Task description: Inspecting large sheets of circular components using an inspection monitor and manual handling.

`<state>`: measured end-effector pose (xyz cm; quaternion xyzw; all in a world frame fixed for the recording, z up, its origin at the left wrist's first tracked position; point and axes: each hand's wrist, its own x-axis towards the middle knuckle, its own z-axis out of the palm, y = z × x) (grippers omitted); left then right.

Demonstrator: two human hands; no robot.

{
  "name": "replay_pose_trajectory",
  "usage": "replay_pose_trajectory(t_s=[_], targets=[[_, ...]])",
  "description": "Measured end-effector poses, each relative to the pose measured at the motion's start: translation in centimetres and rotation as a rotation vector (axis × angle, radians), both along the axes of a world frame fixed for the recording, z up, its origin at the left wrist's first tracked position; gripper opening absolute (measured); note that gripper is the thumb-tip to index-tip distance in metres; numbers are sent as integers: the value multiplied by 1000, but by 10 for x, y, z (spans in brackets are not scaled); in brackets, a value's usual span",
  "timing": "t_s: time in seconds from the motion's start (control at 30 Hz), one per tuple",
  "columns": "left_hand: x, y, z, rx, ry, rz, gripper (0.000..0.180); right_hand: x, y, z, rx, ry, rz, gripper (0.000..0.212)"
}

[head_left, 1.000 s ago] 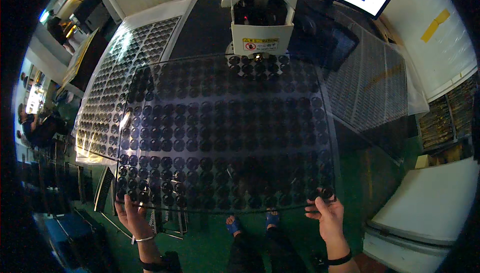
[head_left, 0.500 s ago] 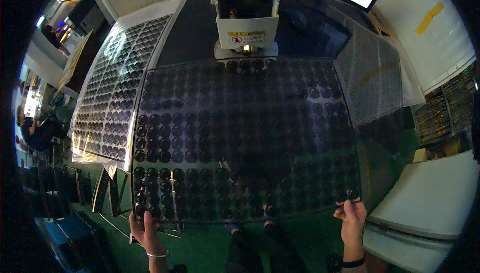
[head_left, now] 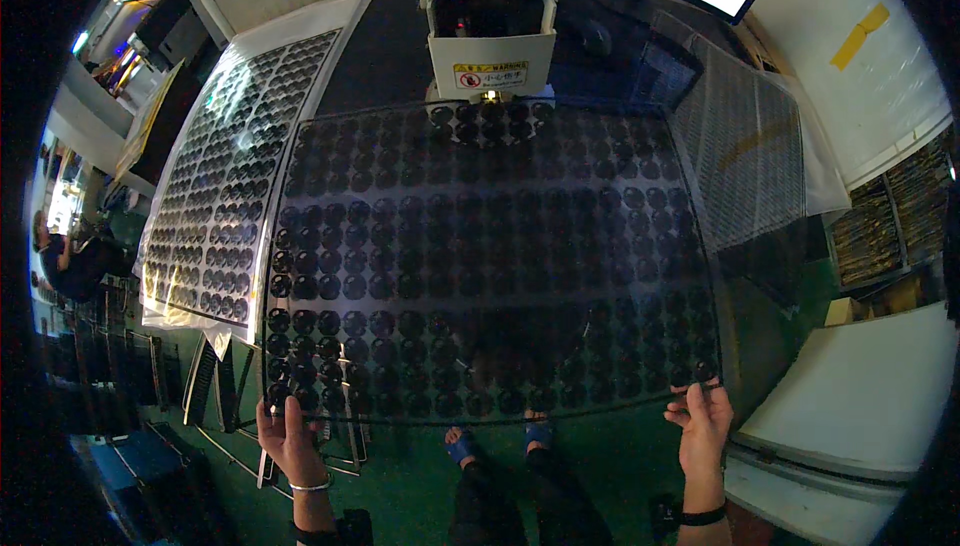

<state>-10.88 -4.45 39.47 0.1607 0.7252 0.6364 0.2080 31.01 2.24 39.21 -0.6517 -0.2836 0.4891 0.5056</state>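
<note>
Big dark see-through flat sheet with round black dots shifts a little toward boxy cream metal machine; far dots now look better placed by small yellow light. Left hand and right hand pinch near corners, thumbs on top.

the view comes from the left-hand lens on the person's head, above and a little behind the fingers, facing steeply down and forward past them. it sits near enough for both forearms to enter from below; the feet show beneath and between the fingers, the pale machine farther off beyond them.
</note>
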Motion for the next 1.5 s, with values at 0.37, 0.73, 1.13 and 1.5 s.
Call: replay_pose_trajectory(t_s=[0.37,0.73,1.13,1.5], targets=[[-2,4,-4,34,-28,-17,17,0,4,-4,36,24,-1,14],[-3,7,-4,75,-7,-63,14,-3,6,1,28,6,12,15],[-6,4,-6,60,-23,-59,22,-2,7,4,-7,19,19,17],[-17,0,-7,33,-28,-18,36,-12,9,5,-66,110,47,19]])
